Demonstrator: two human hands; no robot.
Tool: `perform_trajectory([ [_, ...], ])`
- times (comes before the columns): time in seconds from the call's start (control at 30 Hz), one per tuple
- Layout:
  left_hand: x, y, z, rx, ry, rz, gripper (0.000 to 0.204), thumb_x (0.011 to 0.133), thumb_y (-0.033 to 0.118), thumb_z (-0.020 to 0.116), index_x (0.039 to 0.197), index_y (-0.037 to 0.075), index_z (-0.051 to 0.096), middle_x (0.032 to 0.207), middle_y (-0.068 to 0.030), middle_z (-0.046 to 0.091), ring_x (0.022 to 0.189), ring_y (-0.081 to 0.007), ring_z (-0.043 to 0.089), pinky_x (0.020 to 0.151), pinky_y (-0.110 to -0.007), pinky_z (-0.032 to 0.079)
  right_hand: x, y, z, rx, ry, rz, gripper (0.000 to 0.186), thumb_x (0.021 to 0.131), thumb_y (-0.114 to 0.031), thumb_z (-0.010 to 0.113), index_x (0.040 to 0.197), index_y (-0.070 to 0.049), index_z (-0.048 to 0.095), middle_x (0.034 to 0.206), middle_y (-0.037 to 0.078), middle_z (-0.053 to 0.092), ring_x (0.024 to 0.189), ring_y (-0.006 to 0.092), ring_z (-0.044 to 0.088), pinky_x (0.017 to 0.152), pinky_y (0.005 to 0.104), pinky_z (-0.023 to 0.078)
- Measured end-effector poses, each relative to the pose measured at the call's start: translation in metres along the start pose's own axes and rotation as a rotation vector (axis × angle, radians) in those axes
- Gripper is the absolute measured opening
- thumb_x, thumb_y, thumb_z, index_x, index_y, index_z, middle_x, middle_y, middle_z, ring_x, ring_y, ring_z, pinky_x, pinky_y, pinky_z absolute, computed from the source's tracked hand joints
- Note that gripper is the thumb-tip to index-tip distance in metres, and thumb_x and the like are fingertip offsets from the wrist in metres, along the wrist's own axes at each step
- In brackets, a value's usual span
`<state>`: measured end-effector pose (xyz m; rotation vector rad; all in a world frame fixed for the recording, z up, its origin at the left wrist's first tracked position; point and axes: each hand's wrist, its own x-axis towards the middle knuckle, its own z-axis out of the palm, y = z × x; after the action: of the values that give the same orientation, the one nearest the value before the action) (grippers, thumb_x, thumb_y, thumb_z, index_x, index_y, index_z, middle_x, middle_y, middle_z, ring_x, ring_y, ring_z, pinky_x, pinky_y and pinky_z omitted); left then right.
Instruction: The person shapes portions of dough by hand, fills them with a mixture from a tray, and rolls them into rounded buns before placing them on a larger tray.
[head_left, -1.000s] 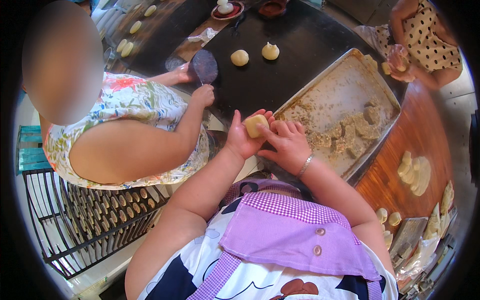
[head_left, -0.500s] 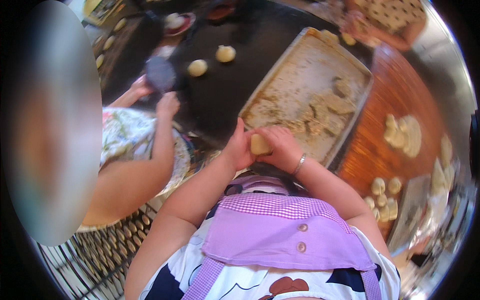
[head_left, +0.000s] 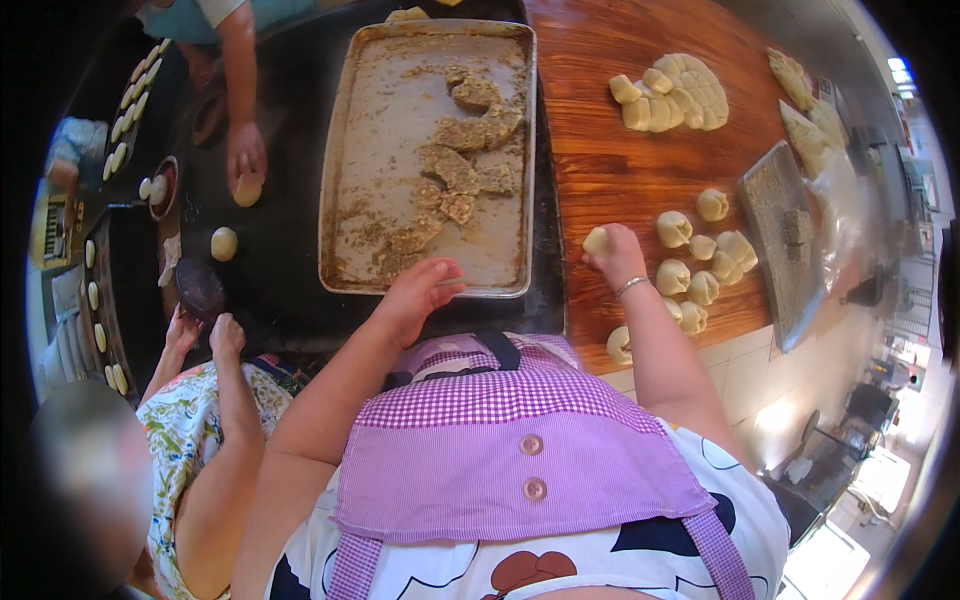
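Observation:
My right hand (head_left: 618, 258) is closed round a pale dough ball (head_left: 597, 242), low over the wooden tabletop on the right. Just beyond that hand sit several pleated dough buns (head_left: 674, 229) in a loose group. My left hand (head_left: 425, 296) holds nothing; its fingers are stretched out at the near rim of a large metal tray (head_left: 345, 130). Lumps of crumbly greenish-brown filling (head_left: 450, 170) lie in the tray, mostly along its right half.
Flattened dough pieces (head_left: 690, 95) cluster at the far right, near a grey slab-like tray (head_left: 775, 240) and a plastic bag (head_left: 830, 200). At left, a person in floral clothing holds a dark round pan (head_left: 200, 288). Another person's hand (head_left: 246, 160) touches a dough ball on the black surface.
My hands have parted from round a dough piece. The right one has moved right over the wood with dough in it; the left has opened. The view has turned rightward.

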<state>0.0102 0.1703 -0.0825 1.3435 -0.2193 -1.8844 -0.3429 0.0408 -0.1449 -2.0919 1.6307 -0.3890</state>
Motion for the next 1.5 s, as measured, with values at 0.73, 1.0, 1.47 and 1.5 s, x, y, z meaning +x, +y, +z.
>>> perform_trajectory([
  [0.73,0.013,0.003,-0.007,0.320,0.053,-0.061,0.030,0.099,0.023,0.050,0.124,0.007,0.055,0.115,-0.0057,0.064,0.100,-0.0171,0.061,0.087,-0.028,0.045,0.054,-0.012,0.047,-0.377,-0.107,0.237,0.072,0.095,-0.056,0.037,0.153,-0.019,0.016,0.161,0.002,0.007,0.147,0.0294,0.003,0.115,0.0561,0.009],
  [1.0,0.008,-0.015,-0.023,0.470,0.016,0.007,0.031,0.098,0.023,0.053,0.124,0.006,0.056,0.114,-0.0039,0.062,0.101,-0.0163,0.060,0.092,-0.030,0.043,0.026,-0.041,0.042,-0.470,-0.090,0.208,0.074,0.092,-0.051,0.047,0.152,-0.018,0.019,0.160,0.007,0.009,0.147,0.0302,0.005,0.116,0.0544,0.009],
  [1.47,-0.058,-0.060,-0.107,0.312,0.258,-0.061,0.030,0.098,0.029,0.051,0.106,0.003,0.065,0.097,-0.0073,0.067,0.087,-0.0182,0.065,0.083,-0.034,0.051,0.010,-0.031,0.026,-0.375,-0.090,0.184,0.071,0.085,-0.045,0.058,0.143,-0.011,0.036,0.153,0.009,0.028,0.144,0.0278,0.018,0.115,0.0494,0.016],
  [1.5,-0.073,-0.076,-0.125,0.382,0.408,-0.090,0.031,0.097,0.031,0.052,0.103,0.003,0.065,0.093,-0.0078,0.067,0.085,-0.0187,0.065,0.080,-0.035,0.051,0.013,-0.045,0.023,-0.454,-0.064,0.284,0.070,0.083,-0.045,0.058,0.141,-0.012,0.038,0.150,0.008,0.033,0.142,0.0271,0.022,0.114,0.0499,0.018],
])
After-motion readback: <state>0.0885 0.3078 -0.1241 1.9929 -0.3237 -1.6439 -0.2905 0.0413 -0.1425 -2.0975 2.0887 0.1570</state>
